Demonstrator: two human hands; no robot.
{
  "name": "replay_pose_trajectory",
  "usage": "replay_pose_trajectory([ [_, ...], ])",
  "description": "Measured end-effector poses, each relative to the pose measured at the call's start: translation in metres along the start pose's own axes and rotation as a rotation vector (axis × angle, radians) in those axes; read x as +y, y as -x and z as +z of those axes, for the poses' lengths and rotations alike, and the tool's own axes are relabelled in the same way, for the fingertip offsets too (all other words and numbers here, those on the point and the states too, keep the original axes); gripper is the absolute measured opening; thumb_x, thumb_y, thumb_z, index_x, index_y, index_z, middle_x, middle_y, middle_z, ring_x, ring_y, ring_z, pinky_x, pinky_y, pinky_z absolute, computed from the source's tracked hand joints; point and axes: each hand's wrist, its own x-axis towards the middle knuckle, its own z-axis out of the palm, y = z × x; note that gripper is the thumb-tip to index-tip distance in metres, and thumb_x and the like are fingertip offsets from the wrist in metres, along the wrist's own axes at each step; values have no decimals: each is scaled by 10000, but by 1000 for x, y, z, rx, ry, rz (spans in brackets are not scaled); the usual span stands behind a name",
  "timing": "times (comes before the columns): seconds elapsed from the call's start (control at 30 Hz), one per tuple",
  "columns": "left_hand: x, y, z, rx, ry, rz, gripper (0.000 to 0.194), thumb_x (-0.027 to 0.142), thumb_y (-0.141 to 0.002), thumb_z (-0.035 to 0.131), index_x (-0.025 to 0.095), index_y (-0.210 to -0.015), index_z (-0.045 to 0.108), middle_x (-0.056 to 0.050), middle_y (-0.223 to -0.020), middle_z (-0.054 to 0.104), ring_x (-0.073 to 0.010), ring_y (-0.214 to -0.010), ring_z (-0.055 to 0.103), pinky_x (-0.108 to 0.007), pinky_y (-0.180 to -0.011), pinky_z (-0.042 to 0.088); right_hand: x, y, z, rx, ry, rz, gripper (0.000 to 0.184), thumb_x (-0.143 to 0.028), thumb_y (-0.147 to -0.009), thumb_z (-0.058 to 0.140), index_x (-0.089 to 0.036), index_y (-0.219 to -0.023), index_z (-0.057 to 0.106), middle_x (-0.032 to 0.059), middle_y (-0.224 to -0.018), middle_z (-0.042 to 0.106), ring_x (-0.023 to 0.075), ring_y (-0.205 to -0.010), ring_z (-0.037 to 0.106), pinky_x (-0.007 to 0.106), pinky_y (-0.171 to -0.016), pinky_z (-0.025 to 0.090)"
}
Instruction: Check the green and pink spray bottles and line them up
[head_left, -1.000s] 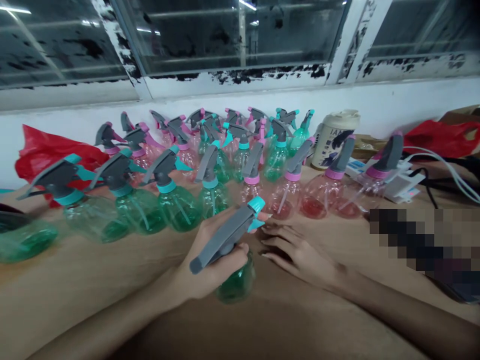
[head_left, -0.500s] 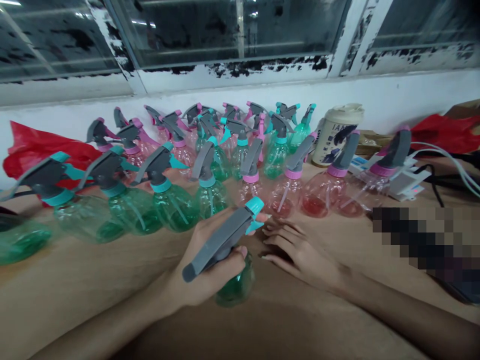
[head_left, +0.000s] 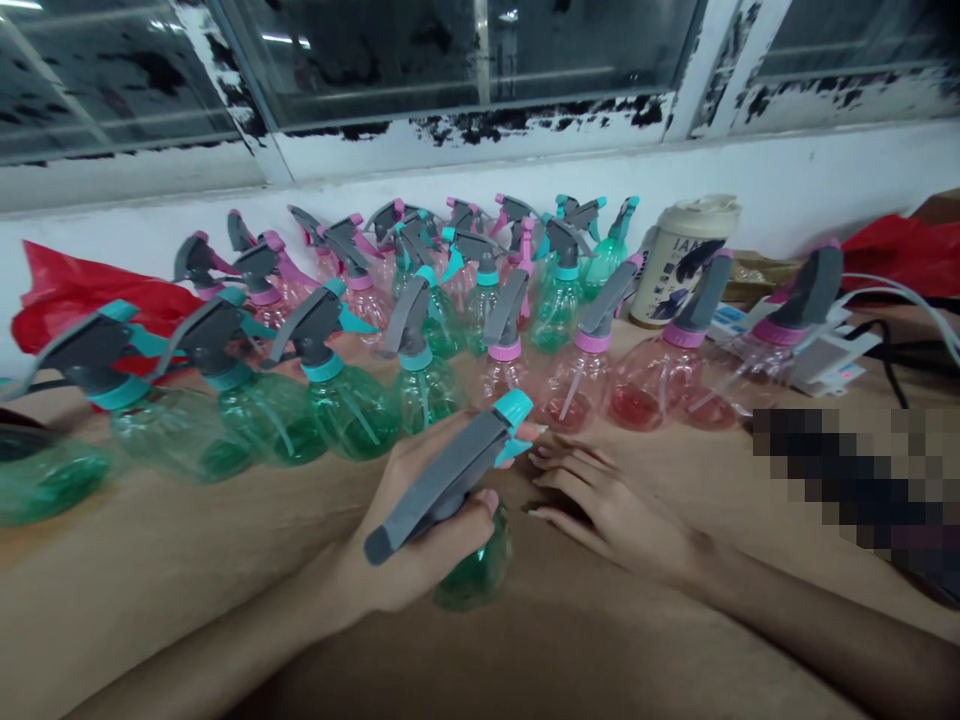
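My left hand [head_left: 420, 520] is wrapped round the neck of a green spray bottle [head_left: 472, 570] with a grey trigger head [head_left: 442, 480] and teal nozzle, standing on the brown table [head_left: 187, 560]. My right hand [head_left: 607, 505] lies flat on the table just right of the bottle, fingers spread and pointing left, fingertips close to the nozzle, holding nothing. Behind both hands stand rows of finished spray bottles, green ones [head_left: 352, 400] at the left and pink ones [head_left: 637, 385] at the right.
A red plastic bag [head_left: 82, 290] lies at the back left, another red bag [head_left: 900, 260] at the back right. A beige cup [head_left: 679, 255] stands by the wall. A white power strip [head_left: 817, 355] with cables sits at the right. A pixelated patch covers the near right.
Almost nothing has moved. The view has shifted slightly, and my left hand has tilted the bottle's trigger head a little lower. The right hand stays flat on the table.
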Motion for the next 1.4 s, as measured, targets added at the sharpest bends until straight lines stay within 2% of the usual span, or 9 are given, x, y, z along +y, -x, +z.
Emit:
replay_pose_trajectory([
  [0.13,0,-1,1,19,-24,-8,86,176,-670,451,224,-721,500,1,-689,517,-167,-622,494,-284,-607,435,0,0,0,7,19,-22,214,-288,-899,480,-177,-1041,595,81,-1119,643,215,-1143,527,445,-1016,377],
  [0.3,1,-1,1,16,9,24,141,171,-667,451,222,-777,522,-5,-711,521,-168,-645,504,-284,-625,447,0,1,1,21,-14,-4,187,-264,-898,483,-190,-1021,603,66,-1093,653,209,-1127,540,450,-1009,390],
  [0.5,-1,0,0,13,36,5,163,160,-674,464,221,-807,537,-6,-734,523,-159,-627,500,-277,-615,449,2,4,1,105,-42,23,164,-218,-897,474,-172,-983,606,90,-1058,647,203,-1101,549,416,-946,451],
  [0.8,-2,-2,1,-3,39,35,261,150,-653,451,235,-865,577,-7,-796,600,-171,-699,568,-282,-666,480,4,5,2,97,-106,46,107,-207,-893,472,-187,-916,574,90,-1038,630,201,-1041,566,413,-882,483],
  [1.03,-7,0,-1,-39,-59,1,188,229,-684,471,231,-838,580,-12,-712,594,-179,-629,550,-292,-605,476,4,7,6,113,-135,89,50,-214,-880,487,-186,-878,529,72,-944,637,188,-952,592,373,-832,503],
  [1.23,-3,1,0,-22,73,16,273,210,-677,463,241,-910,602,-16,-805,633,-180,-720,594,-293,-680,503,4,8,5,76,-134,79,126,-232,-893,468,-195,-982,550,78,-1060,629,195,-1060,566,392,-905,478],
  [1.4,1,1,-2,-23,32,-47,159,227,-672,467,234,-794,568,-21,-755,608,-184,-664,570,-311,-644,491,2,8,3,71,-157,154,242,-357,-873,515,-200,-1057,523,87,-1088,636,217,-1040,592,405,-879,499],
])
